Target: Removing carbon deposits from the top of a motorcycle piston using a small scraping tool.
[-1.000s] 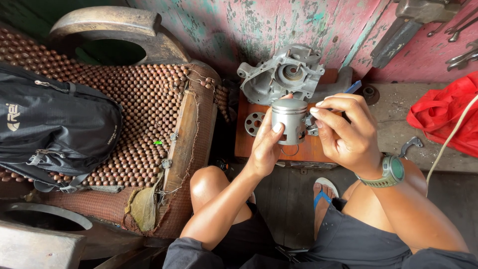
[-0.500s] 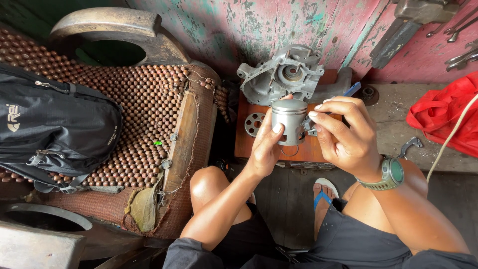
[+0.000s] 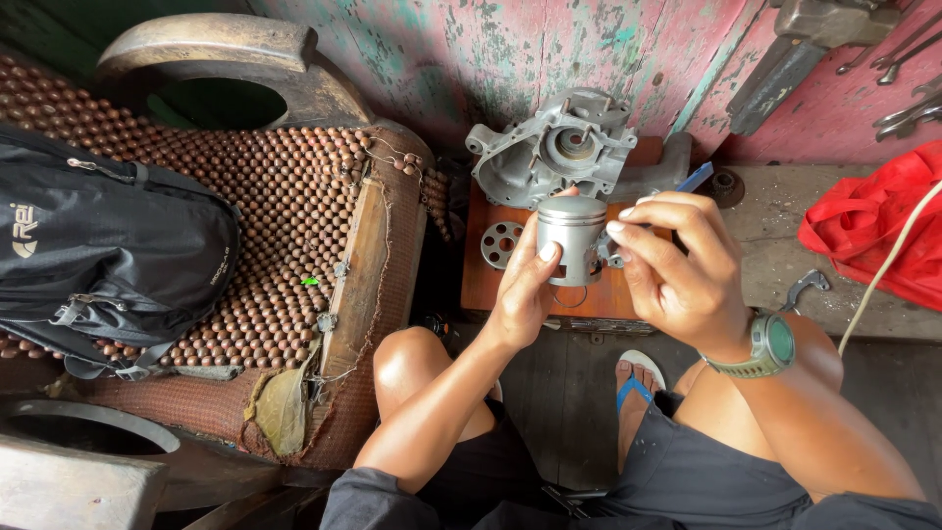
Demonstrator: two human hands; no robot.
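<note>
While you sit with your knees apart and a blue sandal (image 3: 636, 378) on the floor between them, both hands are raised over the low wooden stand. Your left hand (image 3: 525, 290) closes around the piston (image 3: 572, 238) from its 9 o'clock side, thumb pressed to the skirt, holding it upright with the crown on top, probably so the wrist-pin bore faces sideways toward the other hand. Your right hand (image 3: 677, 270), with a green wristwatch (image 3: 770, 345) on the wrist, is curled at the piston's 3 o'clock, fingertips pinched together at the bore; whatever small part they grip there is hidden by the fingers, so I cannot tell what it is. A blue handle tip (image 3: 699, 177) pokes out above that hand, but its working end is covered.

Just beyond the piston, at 12 o'clock, a grey engine crankcase (image 3: 554, 147) rests on the orange stand (image 3: 481, 280), close enough to be reached without shifting. A small perforated disc (image 3: 501, 242) lies on the stand at the piston's 9 o'clock.

At your 9 o'clock a black backpack (image 3: 108, 255) sits on a wooden-bead seat cover (image 3: 285, 206). At 3 o'clock a red bag (image 3: 868, 231) is cut off by the frame edge, with a dark hooked tool (image 3: 807, 288) near it. Spanners (image 3: 908, 108) hang on the peeling pink wall at 1 o'clock, only partly in view.
</note>
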